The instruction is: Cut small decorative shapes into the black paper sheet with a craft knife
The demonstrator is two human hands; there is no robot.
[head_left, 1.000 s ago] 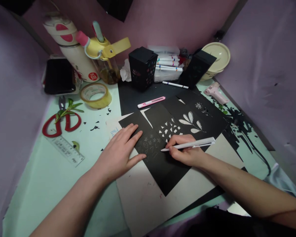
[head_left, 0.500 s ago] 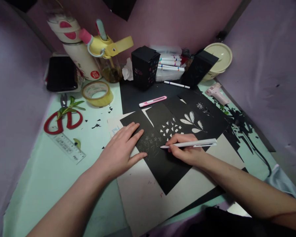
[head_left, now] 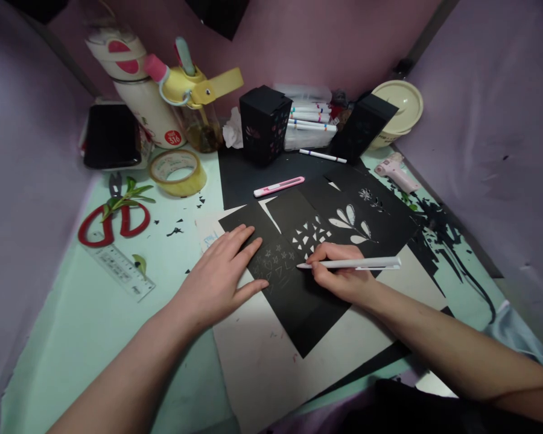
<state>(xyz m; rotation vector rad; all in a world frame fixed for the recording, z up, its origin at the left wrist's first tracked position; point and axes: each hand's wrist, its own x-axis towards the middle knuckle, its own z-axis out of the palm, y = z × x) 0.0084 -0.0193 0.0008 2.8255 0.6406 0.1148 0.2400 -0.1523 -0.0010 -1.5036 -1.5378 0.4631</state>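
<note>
My right hand (head_left: pixel 341 274) is closed around a white pen (head_left: pixel 371 263), its tip at the black paper (head_left: pixel 305 319). Faint outlines of stars, triangles and a heart show on the paper just left of the tip. Flat on the paper's left edge rests my left hand (head_left: pixel 228 271), fingers spread and holding nothing. Beyond the pen, the black paper has cut-out shards, leaf shapes and a flower. A pale board (head_left: pixel 262 374) lies underneath. Past my fingertips is a pink craft knife (head_left: pixel 279 187).
Red-handled scissors (head_left: pixel 114 223), a clear ruler (head_left: pixel 122 274) and a tape roll (head_left: pixel 177 173) lie left. Bottles, a black paper box (head_left: pixel 265 123), markers (head_left: pixel 314 126) and a cream bowl (head_left: pixel 397 108) line the back. A pink glue gun (head_left: pixel 397 173) sits right, near black scraps.
The pen tip has shifted slightly right and up on the paper, with my right hand still around the pen. My left hand stays in place on the paper.
</note>
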